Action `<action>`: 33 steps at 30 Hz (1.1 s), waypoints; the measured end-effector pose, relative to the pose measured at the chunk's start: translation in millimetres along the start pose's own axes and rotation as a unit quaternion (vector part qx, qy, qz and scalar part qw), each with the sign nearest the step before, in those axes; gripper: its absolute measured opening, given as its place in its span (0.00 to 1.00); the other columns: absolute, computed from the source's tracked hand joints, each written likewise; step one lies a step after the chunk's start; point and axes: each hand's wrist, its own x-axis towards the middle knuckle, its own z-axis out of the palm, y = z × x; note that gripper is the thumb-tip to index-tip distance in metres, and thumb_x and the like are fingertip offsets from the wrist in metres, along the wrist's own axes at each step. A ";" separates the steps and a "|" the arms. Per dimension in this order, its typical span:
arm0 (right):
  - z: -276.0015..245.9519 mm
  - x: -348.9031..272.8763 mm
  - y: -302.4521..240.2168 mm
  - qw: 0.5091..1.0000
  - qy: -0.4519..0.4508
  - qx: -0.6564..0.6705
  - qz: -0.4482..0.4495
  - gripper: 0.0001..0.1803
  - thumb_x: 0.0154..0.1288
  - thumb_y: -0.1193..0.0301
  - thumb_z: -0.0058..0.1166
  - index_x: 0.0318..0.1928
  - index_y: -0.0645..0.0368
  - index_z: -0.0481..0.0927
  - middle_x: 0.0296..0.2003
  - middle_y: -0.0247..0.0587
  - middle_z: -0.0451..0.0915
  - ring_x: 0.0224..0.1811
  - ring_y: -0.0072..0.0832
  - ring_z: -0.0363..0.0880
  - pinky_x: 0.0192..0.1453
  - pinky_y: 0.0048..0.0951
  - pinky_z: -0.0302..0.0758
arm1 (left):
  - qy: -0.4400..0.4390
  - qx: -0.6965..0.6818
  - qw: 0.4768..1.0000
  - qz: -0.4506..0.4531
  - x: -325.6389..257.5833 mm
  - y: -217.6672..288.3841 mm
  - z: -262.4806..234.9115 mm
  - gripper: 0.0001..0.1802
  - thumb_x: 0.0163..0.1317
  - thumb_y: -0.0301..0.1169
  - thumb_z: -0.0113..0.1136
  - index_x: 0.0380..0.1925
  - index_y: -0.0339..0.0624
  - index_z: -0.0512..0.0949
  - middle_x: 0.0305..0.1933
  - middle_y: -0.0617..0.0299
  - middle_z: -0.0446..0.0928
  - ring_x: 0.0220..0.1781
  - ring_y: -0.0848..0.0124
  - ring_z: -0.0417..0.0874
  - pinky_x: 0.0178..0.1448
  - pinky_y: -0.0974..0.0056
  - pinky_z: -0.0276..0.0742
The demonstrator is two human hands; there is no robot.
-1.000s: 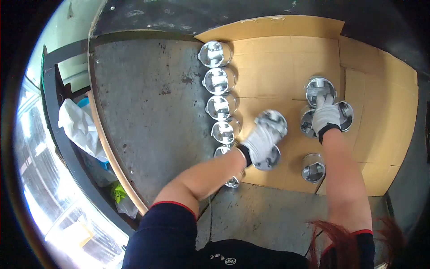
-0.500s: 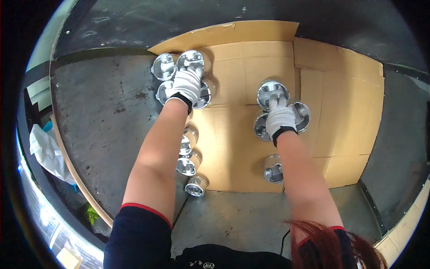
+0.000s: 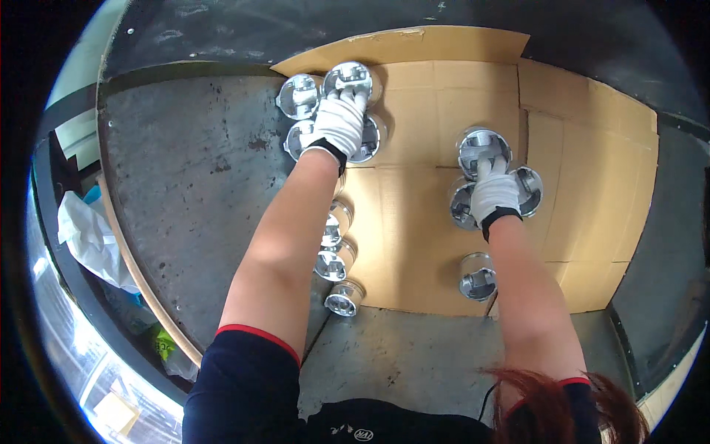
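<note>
Both my hands wear white gloves. My left hand (image 3: 341, 124) reaches to the far left of the cardboard, its fingers bent into the open end of a silvery engine piston (image 3: 347, 74). Around it stand other pistons, one on the left (image 3: 299, 96) and one on the right (image 3: 367, 139). At the right, my right hand (image 3: 495, 191) has its fingers in the hollow of another piston (image 3: 482, 142). Two more pistons flank this hand, one on its left (image 3: 461, 203) and one on its right (image 3: 529, 191). The fingertips are hidden inside the pistons.
Under the pistons lies a cardboard sheet (image 3: 414, 222) on a dark metal surface (image 3: 192, 170). Several pistons (image 3: 334, 260) form a column beside my left forearm. A single piston (image 3: 477, 276) stands near my right forearm. A white plastic bag (image 3: 92, 240) hangs beyond the left edge.
The whole scene has shifted right in the picture, its far left part also upward, as my head turned. Both hands stay at the same pistons, with no clear movement of the pistons on the cardboard.
</note>
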 end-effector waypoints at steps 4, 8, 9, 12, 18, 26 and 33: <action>4.4 0.2 -1.7 1.000 0.022 -0.014 0.004 0.28 0.64 0.70 0.54 0.65 0.52 0.67 0.61 0.56 0.66 0.54 0.53 0.79 0.55 0.46 0.80 | -0.012 -0.004 1.000 -0.012 4.6 0.7 0.3 0.35 0.64 0.31 0.53 0.72 0.41 0.62 0.69 0.41 0.69 0.69 0.47 0.74 0.69 0.53 0.72; 5.6 -1.1 -0.3 0.999 0.030 -0.028 0.001 0.29 0.64 0.71 0.54 0.67 0.52 0.66 0.61 0.56 0.66 0.55 0.53 0.79 0.55 0.46 0.80 | -0.021 -0.005 1.000 -0.008 -0.4 5.1 -5.5 0.39 0.63 0.35 0.56 0.74 0.37 0.58 0.73 0.40 0.65 0.72 0.47 0.70 0.74 0.51 0.67; 5.4 -0.1 -0.3 0.999 0.026 -0.030 0.000 0.30 0.64 0.71 0.54 0.67 0.52 0.66 0.62 0.56 0.66 0.55 0.53 0.79 0.55 0.47 0.80 | -0.023 -0.005 1.000 -0.008 -1.2 4.4 -9.0 0.40 0.63 0.36 0.57 0.74 0.36 0.57 0.73 0.40 0.64 0.73 0.46 0.69 0.75 0.51 0.66; 3.8 0.0 -4.0 1.000 0.013 0.001 0.002 0.35 0.60 0.74 0.55 0.69 0.54 0.63 0.66 0.60 0.62 0.54 0.58 0.79 0.55 0.51 0.79 | 0.076 -0.128 0.988 -0.034 5.5 -20.3 -23.8 0.45 0.57 0.45 0.63 0.71 0.35 0.61 0.70 0.37 0.67 0.68 0.44 0.73 0.74 0.51 0.67; 3.4 -0.4 -4.0 1.000 0.007 -0.015 0.009 0.32 0.64 0.71 0.54 0.69 0.51 0.64 0.64 0.57 0.64 0.56 0.55 0.77 0.57 0.48 0.78 | 0.162 -0.138 0.969 -0.123 62.4 -50.7 -28.3 0.35 0.63 0.41 0.60 0.70 0.44 0.66 0.71 0.49 0.70 0.70 0.51 0.73 0.73 0.53 0.69; 6.0 1.9 -0.1 0.998 0.011 -0.054 0.006 0.31 0.65 0.71 0.53 0.68 0.52 0.65 0.66 0.58 0.63 0.57 0.55 0.77 0.58 0.48 0.78 | 0.019 -0.097 0.994 -0.037 80.5 -30.0 -54.9 0.21 0.70 0.47 0.53 0.41 0.42 0.86 0.42 0.47 0.86 0.47 0.49 0.86 0.54 0.51 0.81; -7.3 -2.5 -4.8 0.999 -0.029 -0.011 0.021 0.31 0.65 0.70 0.54 0.69 0.52 0.65 0.67 0.57 0.62 0.60 0.56 0.75 0.61 0.49 0.76 | 0.043 -0.089 0.994 -0.055 58.0 -17.2 -40.2 0.17 0.60 0.38 0.58 0.41 0.37 0.84 0.42 0.45 0.86 0.43 0.54 0.89 0.47 0.53 0.83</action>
